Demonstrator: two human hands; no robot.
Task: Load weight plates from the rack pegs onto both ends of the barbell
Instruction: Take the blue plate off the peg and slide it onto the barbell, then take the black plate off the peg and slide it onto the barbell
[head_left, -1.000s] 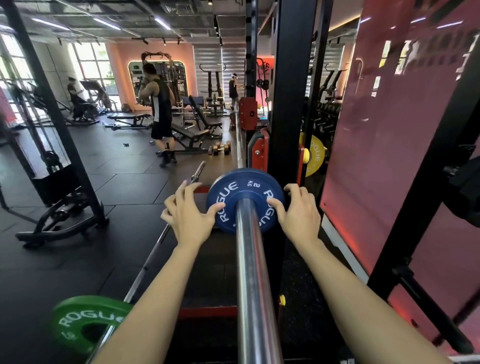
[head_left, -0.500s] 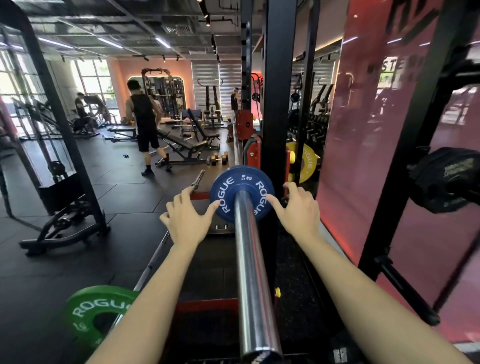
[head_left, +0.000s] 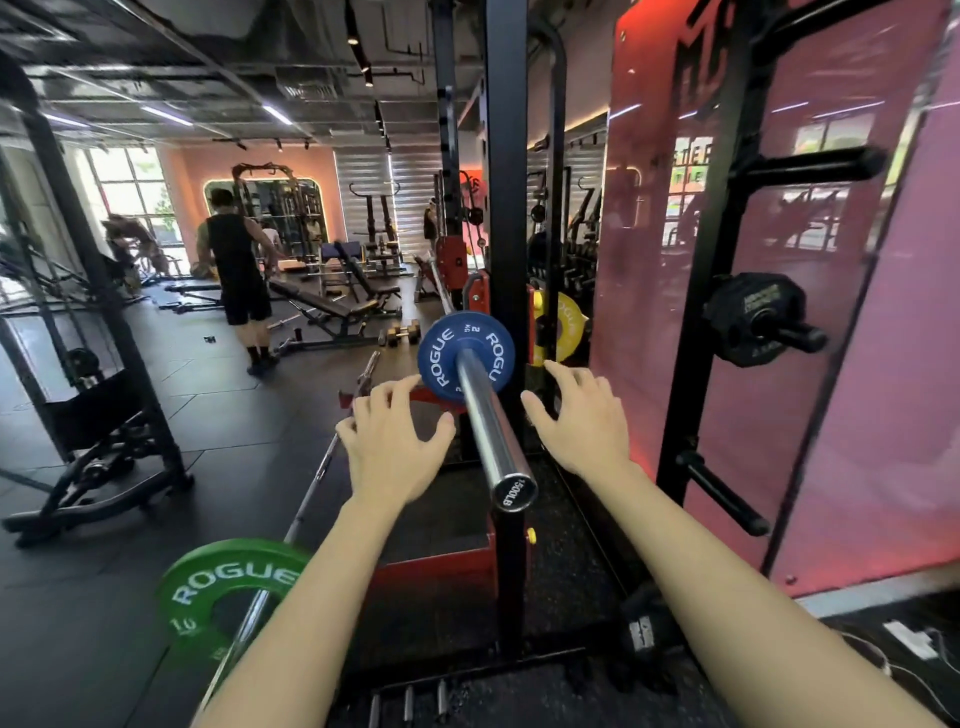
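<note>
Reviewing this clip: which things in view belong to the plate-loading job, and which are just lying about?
Part of the job:
- blue plate, on the barbell sleeve
- black plate on a rack peg
- yellow plate behind the rack upright
- left hand and right hand, both open and off the plate

Lying about:
- green plate on a floor bar
- dumbbells
- bench

Both hands (head_left: 395, 447) (head_left: 584, 418) outstretched, fingers (head_left: 402, 387) spread.
</note>
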